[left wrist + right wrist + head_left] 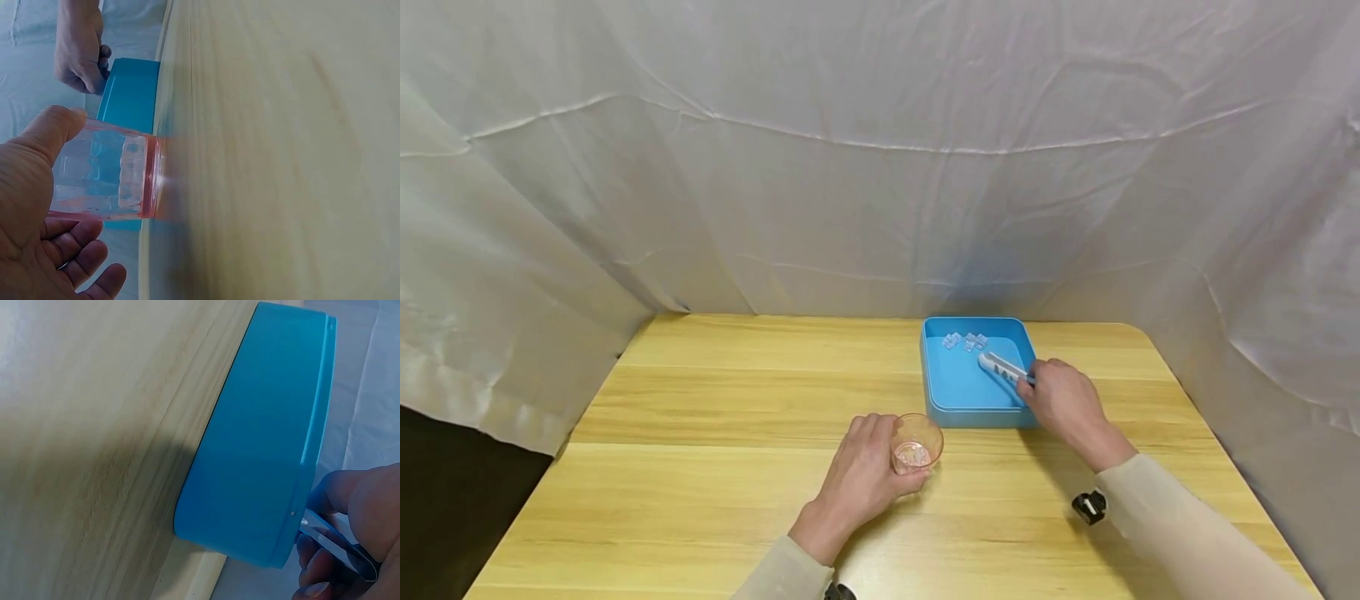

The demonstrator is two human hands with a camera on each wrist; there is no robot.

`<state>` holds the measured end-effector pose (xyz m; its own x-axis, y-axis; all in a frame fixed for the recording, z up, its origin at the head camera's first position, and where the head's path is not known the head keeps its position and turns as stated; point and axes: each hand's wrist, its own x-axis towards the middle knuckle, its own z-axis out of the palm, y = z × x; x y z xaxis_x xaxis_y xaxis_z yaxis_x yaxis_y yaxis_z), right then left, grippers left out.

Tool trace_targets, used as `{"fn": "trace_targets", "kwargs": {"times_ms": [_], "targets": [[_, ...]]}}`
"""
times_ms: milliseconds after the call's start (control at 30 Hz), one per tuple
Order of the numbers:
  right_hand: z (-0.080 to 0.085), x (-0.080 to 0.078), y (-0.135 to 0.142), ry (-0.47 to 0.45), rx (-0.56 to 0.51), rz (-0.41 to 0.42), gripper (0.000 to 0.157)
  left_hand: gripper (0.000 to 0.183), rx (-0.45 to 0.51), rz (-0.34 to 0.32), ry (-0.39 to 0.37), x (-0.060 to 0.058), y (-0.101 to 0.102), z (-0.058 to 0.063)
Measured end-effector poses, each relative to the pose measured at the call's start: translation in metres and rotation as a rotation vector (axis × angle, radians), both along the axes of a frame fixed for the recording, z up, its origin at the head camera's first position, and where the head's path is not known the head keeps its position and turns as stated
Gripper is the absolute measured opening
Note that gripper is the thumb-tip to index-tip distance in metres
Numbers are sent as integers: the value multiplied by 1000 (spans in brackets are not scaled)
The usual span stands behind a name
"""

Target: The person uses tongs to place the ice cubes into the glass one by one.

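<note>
My left hand (863, 471) grips a clear glass (917, 442) with a pinkish tint, its thumb and fingers round the side. Clear ice cubes (131, 172) lie in the bottom of the glass, which stands upright on the table. In my right hand (1067, 404) is a pair of tongs (1002, 367), pinched near the rear end. The tips of the tongs reach down inside a blue bin (979, 419). Several clear cubes (970, 342) sit in two small clusters toward the bin's back wall, just beyond the tips. In the right wrist view the bin's side hides those tips.
The wooden table (715, 500) carries the bin near its back edge, right of the middle. Behind and at both sides hangs a pale curtain (820, 192). A black device (1090, 506) is strapped at the right wrist.
</note>
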<state>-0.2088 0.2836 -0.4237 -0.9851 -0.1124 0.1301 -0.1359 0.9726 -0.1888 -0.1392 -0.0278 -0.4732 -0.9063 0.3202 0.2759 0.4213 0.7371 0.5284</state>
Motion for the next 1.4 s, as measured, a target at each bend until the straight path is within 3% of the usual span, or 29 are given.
{"fn": "trace_targets", "kwargs": {"times_ms": [533,933,1300,1400], "targets": [[3,13,-1,68,-37,23,22,70,3,-2,3,-1,0,0],[11,39,-9,119,-168,20,23,69,12,-2,6,-3,-3,-2],[22,79,-26,232,-204,157,5,71,-6,5,26,-2,-5,-1],[18,89,-33,302,-212,229,8,71,-26,5,27,-2,-6,1]]}}
